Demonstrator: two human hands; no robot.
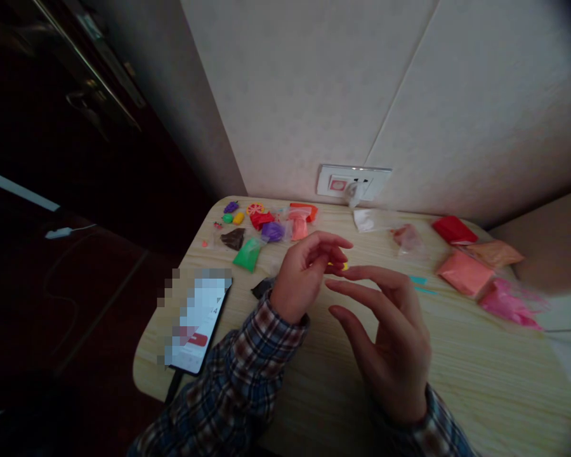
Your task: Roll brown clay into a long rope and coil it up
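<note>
My left hand [304, 274] is raised over the table with its fingers curled together. At its fingertips shows a small yellow clay piece [345, 266], mostly hidden by the fingers. My right hand [385, 336] is just to the right, thumb and fingers apart, holding nothing. Its index fingertip is close to the yellow piece; I cannot tell whether they touch. Behind my left hand lie a green clay bag [247, 255], a purple clay bag [273, 231] and a dark brown one [233, 238].
Small fruit-like figures, including purple grapes [231, 207], sit at the back left. A phone [200, 324] with a cable lies at the left edge. Pink and red bags [465, 273] are on the right, near turquoise sticks [419, 280]. A wall socket [354, 182] is behind the table [495, 374].
</note>
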